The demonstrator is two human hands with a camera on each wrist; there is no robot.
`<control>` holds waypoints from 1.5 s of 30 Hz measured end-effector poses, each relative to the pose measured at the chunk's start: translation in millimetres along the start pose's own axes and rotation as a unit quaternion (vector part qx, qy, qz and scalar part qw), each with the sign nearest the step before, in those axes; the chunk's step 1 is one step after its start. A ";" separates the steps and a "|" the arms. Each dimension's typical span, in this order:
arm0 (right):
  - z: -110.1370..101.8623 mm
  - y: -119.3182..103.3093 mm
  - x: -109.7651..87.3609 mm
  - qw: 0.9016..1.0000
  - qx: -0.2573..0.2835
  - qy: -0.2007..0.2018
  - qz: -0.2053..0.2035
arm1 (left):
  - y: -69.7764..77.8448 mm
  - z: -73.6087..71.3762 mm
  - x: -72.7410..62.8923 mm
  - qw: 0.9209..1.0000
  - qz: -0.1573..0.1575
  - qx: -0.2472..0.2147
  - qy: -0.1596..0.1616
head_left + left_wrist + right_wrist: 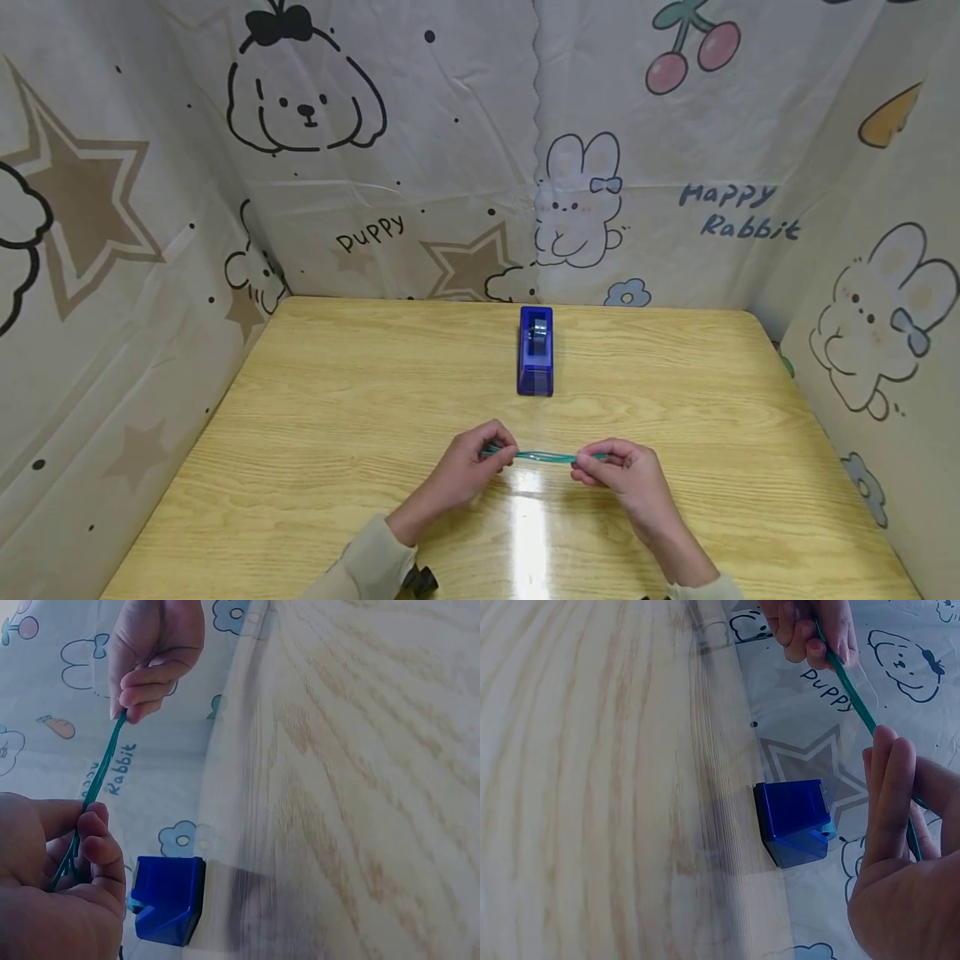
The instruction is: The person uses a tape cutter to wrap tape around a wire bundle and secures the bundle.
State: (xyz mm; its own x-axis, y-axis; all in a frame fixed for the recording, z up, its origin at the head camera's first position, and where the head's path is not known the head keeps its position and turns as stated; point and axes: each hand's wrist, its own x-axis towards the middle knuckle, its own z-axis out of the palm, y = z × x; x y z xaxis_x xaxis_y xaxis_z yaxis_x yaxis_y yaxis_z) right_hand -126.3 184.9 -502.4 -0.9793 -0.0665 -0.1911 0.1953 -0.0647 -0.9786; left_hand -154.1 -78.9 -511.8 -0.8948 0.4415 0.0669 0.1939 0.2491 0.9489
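Two hands hold one thin bundle of green strands [546, 457] in the head view, level and nearly straight above the wooden table [337, 400]. The left hand [468, 468] pinches one end part between thumb and fingers, and the right hand [633, 482] pinches the other, leaving a short span bare between them. Beyond the hands, well apart from them, a blue tape dispenser [536, 382] stands near the middle of the table, before a printed sheet [450, 100].

From the left wrist, the near fingers are clamped on the bundle, and some strands hang below the grip in a loose loop or tail; which, I cannot tell. The bundle looks light and soft, likely to bend wherever it is unsupported, and hardly fragile.

From the right wrist, the near fingers lie together over the bundle, which passes behind them and shows again below; how firmly they press, I cannot tell. Smooth strands like these may slide over one another, so a pinch that gathers all of them near each end seems the surest hold
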 end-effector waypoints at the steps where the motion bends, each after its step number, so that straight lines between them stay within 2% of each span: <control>1: -0.2 -0.1 0.1 1.000 -0.001 -0.002 0.003 | -0.3 -0.3 0.2 1.000 -0.001 -0.001 0.000; 11: -3.0 2.5 4.4 1.000 -0.009 -0.004 -0.007 | -1.9 -1.7 1.7 0.998 -0.033 -0.059 -0.001; 22: -5.9 5.2 5.2 0.998 0.005 -0.054 -0.029 | -2.7 -2.1 0.6 0.999 -0.015 -0.049 0.003; 28: -4.7 1.3 3.1 0.998 -0.023 -0.049 -0.015 | -2.1 -2.0 -1.0 0.999 -0.005 -0.051 0.006; 32: -6.6 -2.9 2.6 0.996 -0.038 -0.074 0.010 | -3.5 -1.1 -0.8 0.999 0.004 -0.039 0.014; 37: -9.3 -2.8 4.1 0.995 -0.029 -0.093 0.035 | -4.0 0.2 -0.9 0.999 0.008 -0.034 0.019; 45: -9.0 1.4 6.5 0.997 -0.036 -0.065 0.033 | -5.2 0.7 -0.7 0.999 -0.005 -0.051 0.013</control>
State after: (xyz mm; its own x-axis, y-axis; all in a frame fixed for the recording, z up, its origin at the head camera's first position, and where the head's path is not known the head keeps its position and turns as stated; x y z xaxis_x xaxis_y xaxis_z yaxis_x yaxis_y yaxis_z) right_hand -132.9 193.4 -505.6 -0.9487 -0.1963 -0.2478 0.2498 0.0149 -0.9682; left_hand -154.2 -79.8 -517.0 -0.9071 0.4162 0.0636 0.1436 0.1639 0.9760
